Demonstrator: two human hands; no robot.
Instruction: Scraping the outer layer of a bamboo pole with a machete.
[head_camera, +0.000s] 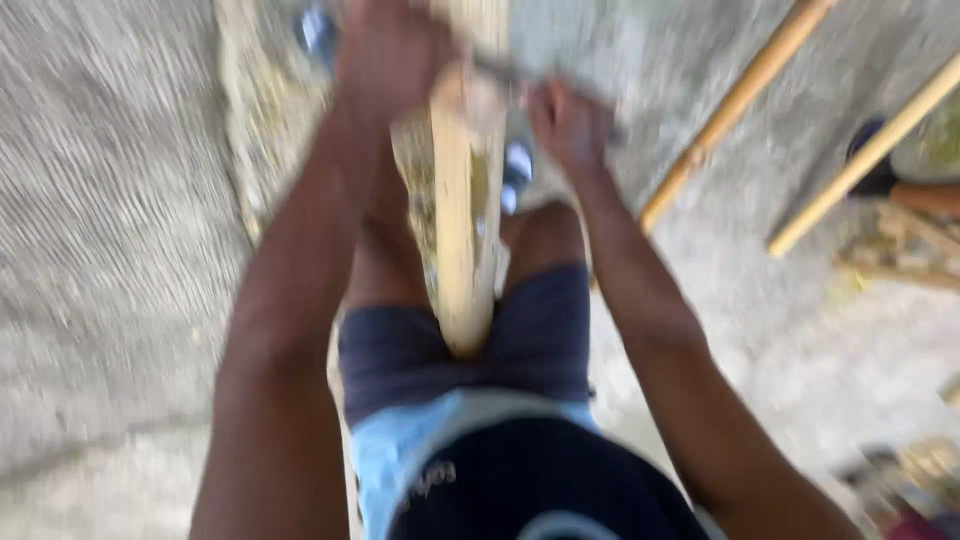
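A thick pale bamboo pole (462, 230) runs from between my knees away toward the top of the view. My left hand (388, 55) is clenched at its far upper part, on the left side. My right hand (568, 125) is closed around a thin dark tool (500, 72) that lies across the pole; the blur hides what kind of tool it is. The pole's near end (466, 335) rests against my dark blue shorts. The whole view is smeared by motion.
Grey concrete ground (110, 250) lies all around. Two thinner bamboo poles (735, 100) (865, 155) lean diagonally at the upper right. Blue sandals (516, 165) show beside the pole. Woody scraps (905, 245) lie at the right edge, and another person's limb (925, 195) is there.
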